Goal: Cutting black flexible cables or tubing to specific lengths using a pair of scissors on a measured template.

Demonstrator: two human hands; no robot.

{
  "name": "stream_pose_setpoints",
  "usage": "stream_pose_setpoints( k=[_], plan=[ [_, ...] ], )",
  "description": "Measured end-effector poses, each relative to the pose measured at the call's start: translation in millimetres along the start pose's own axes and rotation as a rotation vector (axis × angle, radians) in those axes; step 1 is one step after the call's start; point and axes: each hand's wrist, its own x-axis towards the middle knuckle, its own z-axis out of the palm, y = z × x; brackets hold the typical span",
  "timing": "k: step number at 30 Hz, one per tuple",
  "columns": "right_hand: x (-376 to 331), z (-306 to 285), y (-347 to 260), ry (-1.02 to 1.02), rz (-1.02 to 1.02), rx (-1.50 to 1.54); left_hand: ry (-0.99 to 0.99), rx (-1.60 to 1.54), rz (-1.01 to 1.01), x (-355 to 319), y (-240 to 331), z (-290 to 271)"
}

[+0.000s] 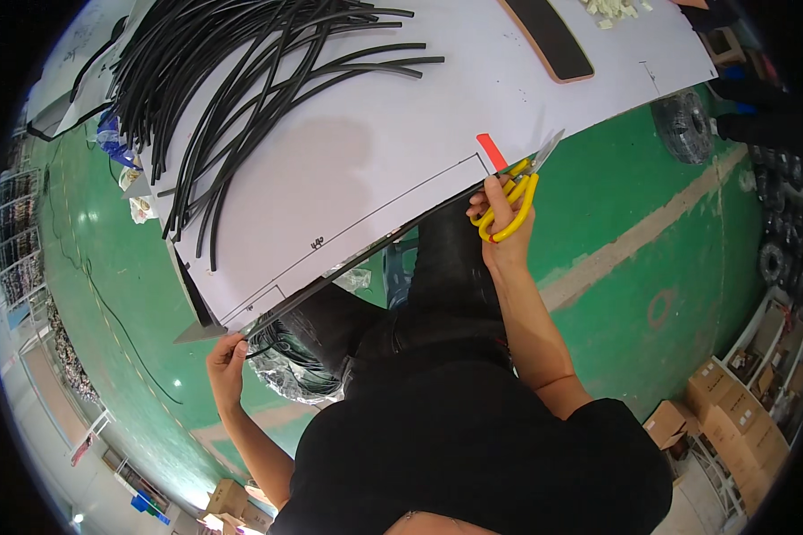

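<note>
Tubing [366, 245] lying along counter [375, 152] edge, 8-to-2 o'clock; left hand [227, 361] pinching its end, right hand [504, 223] gripping yellow scissors [516, 196].

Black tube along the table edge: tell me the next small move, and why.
Probably snip the black tube at the red marker: the right hand holds the yellow scissors there, blades beside it, while the left hand pinches the tube's far end.

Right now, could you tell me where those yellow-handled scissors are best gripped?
Probably by the yellow loop handles, coming from the table's near edge. On the scissors the loops face the person and the blades point away over the white tabletop; the right hand already has fingers through them.
</note>
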Motion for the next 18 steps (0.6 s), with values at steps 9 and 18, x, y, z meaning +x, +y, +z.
stream_pose_setpoints(
  k=[9, 18],
  plan=[
    [-2, -1, 4, 0.031, -0.028, -0.009, 0.016, -0.026, -0.001, 0, 10, 5],
    [-2, -3, 17, -0.011, 0.010, 0.013, 0.074, 0.064, 0.003, -14, -1, -2]
  ],
)
